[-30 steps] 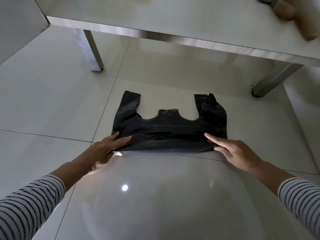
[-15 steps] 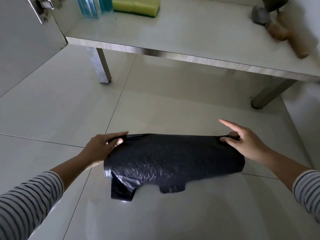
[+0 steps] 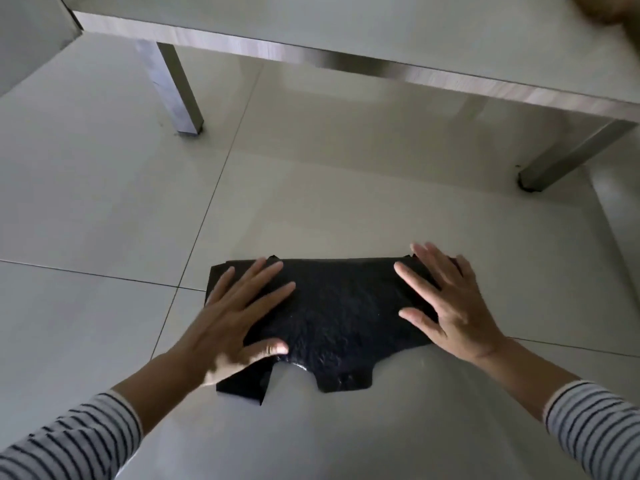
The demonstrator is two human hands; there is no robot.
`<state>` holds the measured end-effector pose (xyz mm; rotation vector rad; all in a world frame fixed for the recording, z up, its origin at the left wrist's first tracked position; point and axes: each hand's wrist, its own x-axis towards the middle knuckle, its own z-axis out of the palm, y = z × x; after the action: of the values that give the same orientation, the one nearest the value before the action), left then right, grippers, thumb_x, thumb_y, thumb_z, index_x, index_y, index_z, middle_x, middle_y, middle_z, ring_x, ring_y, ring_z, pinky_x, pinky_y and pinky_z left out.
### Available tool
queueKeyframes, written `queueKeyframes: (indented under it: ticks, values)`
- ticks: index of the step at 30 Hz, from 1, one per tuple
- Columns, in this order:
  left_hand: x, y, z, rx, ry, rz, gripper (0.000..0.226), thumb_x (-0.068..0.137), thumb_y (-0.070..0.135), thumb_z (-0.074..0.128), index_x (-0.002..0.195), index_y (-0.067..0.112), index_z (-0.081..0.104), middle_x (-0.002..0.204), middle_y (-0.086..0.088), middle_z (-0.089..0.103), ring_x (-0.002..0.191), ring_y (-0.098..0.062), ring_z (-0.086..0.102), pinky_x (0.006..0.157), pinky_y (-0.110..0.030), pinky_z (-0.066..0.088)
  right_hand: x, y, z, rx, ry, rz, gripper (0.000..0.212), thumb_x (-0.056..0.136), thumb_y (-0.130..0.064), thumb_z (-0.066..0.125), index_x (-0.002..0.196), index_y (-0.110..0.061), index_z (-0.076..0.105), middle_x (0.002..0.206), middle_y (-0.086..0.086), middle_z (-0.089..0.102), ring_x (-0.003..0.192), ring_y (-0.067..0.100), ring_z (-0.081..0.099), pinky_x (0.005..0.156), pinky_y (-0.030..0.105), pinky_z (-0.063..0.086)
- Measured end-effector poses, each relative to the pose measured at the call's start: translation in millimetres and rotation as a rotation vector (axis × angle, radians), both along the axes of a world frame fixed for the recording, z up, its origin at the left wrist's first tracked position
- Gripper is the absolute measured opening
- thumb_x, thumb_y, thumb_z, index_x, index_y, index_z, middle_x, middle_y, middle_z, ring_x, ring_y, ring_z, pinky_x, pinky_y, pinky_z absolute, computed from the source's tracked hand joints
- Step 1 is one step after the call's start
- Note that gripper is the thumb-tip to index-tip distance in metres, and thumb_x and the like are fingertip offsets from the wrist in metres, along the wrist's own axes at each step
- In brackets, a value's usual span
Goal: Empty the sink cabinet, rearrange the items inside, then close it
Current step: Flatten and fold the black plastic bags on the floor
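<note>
No readable writing, brand or label anywhere. Crinkled black plastic carrier bag point(image 3: 341, 315) lies folded flat on glossy pale grey tiled floor point(image 3: 104, 202), handle tabs toward viewer. Left hand point(image 3: 235, 317) flat on bag's left part, fingers spread straight, no grip. Right hand point(image 3: 446, 303) flat on right part, same (both sleeves striped). Beyond, white cabinet base with brushed-metal edge point(image 3: 346, 60) on square metal legs point(image 3: 176, 95). Dim room; floor reflects light.
</note>
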<state>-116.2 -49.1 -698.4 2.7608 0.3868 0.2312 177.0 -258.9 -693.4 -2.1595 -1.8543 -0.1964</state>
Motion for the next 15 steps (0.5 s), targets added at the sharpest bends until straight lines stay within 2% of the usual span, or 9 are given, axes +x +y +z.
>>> queueKeyframes:
  ticks: [3,5,8,11,13,15]
  values:
    - [-12,-3,-22,0.073,0.202,-0.047,0.098,0.071,0.085,0.039,0.149,0.031,0.012,0.158,0.0,0.009,0.145,-0.021,0.0,0.113,-0.048,0.0,-7,-13,-20,-0.187,0.092,-0.078,0.063,0.09,-0.068,0.028,0.146,-0.038,0.02,0.156,0.001,0.02,0.145,0.021,0.016,0.108,0.06,0.024]
    - [-14,1,-27,0.061,0.221,-0.011,0.103,0.068,0.086,0.04,0.149,0.03,0.01,0.158,0.0,0.01,0.145,-0.019,0.0,0.114,-0.044,-0.001,-3,-17,-25,-0.245,0.162,-0.144,0.068,0.086,-0.073,0.028,0.145,-0.043,0.015,0.157,-0.001,0.015,0.146,0.019,0.01,0.111,0.059,0.02]
    - [-16,10,-28,0.02,0.199,-0.019,0.099,0.072,0.084,0.039,0.149,0.031,0.007,0.157,0.001,0.008,0.145,-0.017,-0.001,0.115,-0.039,-0.001,6,-22,-23,-0.308,0.191,-0.097,0.083,0.074,-0.083,0.035,0.144,-0.047,0.011,0.158,-0.001,0.009,0.146,0.018,0.002,0.112,0.059,0.016]
    - [-18,18,-27,0.029,0.189,-0.043,0.089,0.08,0.077,0.034,0.149,0.029,0.006,0.155,-0.003,0.017,0.144,-0.019,0.009,0.115,-0.044,0.016,15,-26,-16,-0.377,0.173,-0.001,0.095,0.065,-0.089,0.041,0.144,-0.049,0.007,0.158,-0.001,0.004,0.146,0.02,-0.001,0.112,0.059,0.018]
    - [-16,22,-26,0.083,0.174,-0.06,0.08,0.086,0.071,0.027,0.149,0.025,0.009,0.15,-0.008,0.03,0.139,-0.024,0.024,0.107,-0.049,0.032,19,-26,-14,-0.383,0.164,0.03,0.091,0.068,-0.086,0.042,0.145,-0.048,0.009,0.158,0.002,0.009,0.146,0.025,0.006,0.111,0.058,0.023]
    - [-12,22,-25,0.136,0.143,-0.074,0.072,0.091,0.064,0.022,0.149,0.023,0.008,0.143,-0.012,0.042,0.132,-0.029,0.037,0.096,-0.051,0.041,21,-23,-13,-0.356,0.151,0.044,0.082,0.075,-0.08,0.04,0.145,-0.047,0.013,0.156,0.005,0.019,0.144,0.03,0.017,0.108,0.055,0.03]
